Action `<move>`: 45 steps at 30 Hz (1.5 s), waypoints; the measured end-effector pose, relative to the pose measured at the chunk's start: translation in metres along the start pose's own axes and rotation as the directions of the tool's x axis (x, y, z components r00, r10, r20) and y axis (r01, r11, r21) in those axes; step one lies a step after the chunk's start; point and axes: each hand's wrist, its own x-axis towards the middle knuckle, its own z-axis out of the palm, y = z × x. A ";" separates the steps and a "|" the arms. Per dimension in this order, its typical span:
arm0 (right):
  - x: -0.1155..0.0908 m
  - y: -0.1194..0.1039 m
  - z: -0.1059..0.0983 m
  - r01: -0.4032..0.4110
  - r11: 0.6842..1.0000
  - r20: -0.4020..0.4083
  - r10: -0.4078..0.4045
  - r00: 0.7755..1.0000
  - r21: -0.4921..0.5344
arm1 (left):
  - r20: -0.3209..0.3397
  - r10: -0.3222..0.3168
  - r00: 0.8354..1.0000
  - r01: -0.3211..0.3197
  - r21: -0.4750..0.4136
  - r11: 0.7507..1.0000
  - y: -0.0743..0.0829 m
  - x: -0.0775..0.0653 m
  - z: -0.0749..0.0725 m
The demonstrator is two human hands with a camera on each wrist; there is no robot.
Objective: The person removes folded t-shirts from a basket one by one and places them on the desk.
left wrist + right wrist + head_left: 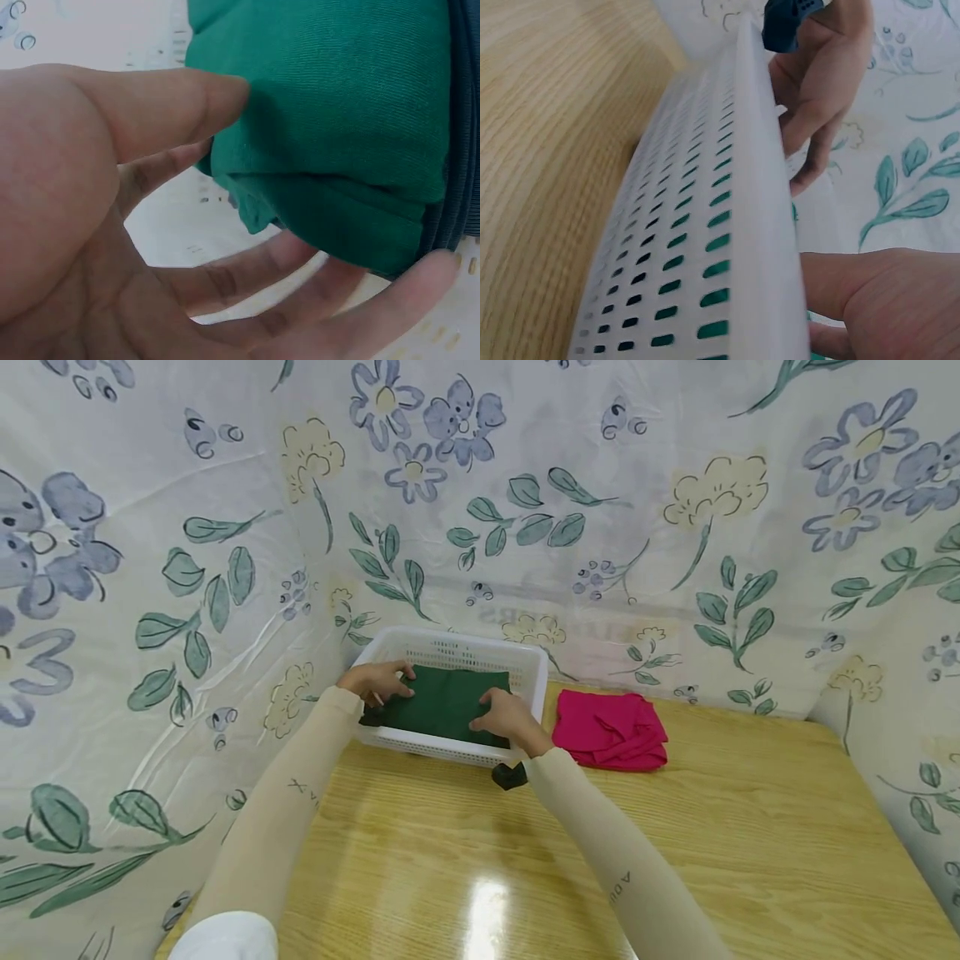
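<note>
A folded dark green cloth lies inside a white perforated plastic basket. At its left end is my left hand, fingers spread. In the left wrist view the thumb rests at the edge of the green cloth and the fingers extend along its lower side. Darker folded fabric shows past it. My right hand reaches over the basket's near right rim, thumb and fingers apart at the cloth's right end. In the right wrist view the rim hides most of its fingers.
A folded bright pink cloth lies on the wooden table, right of the basket. Flower-printed fabric walls the back and both sides. The basket stands close to the back left corner.
</note>
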 end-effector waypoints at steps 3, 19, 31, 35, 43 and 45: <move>0.002 0.002 0.002 0.003 1.000 -0.015 -0.003 1.000 0.013 | 0.009 0.000 1.000 0.000 0.024 1.000 0.002 -0.001 0.000; 0.006 0.008 0.004 0.016 0.986 -0.046 -0.009 0.999 0.167 | -0.026 0.028 0.999 -0.030 -0.059 0.998 0.010 -0.002 -0.004; 0.008 0.008 0.009 0.027 0.982 -0.073 -0.014 0.997 0.186 | -0.032 0.050 0.998 -0.054 -0.150 0.987 0.010 0.002 0.000; 0.009 0.008 0.011 0.053 0.979 -0.108 -0.033 0.994 0.196 | -0.031 0.069 0.997 -0.073 -0.170 0.983 0.009 0.003 0.001; 0.010 0.010 0.013 0.090 0.973 -0.165 -0.055 0.985 0.213 | -0.063 0.108 0.992 -0.114 -0.098 0.989 0.003 0.004 0.000; 0.010 0.010 0.014 0.102 0.974 -0.175 -0.066 0.982 0.204 | -0.072 0.127 0.989 -0.134 -0.091 0.987 0.002 0.004 0.001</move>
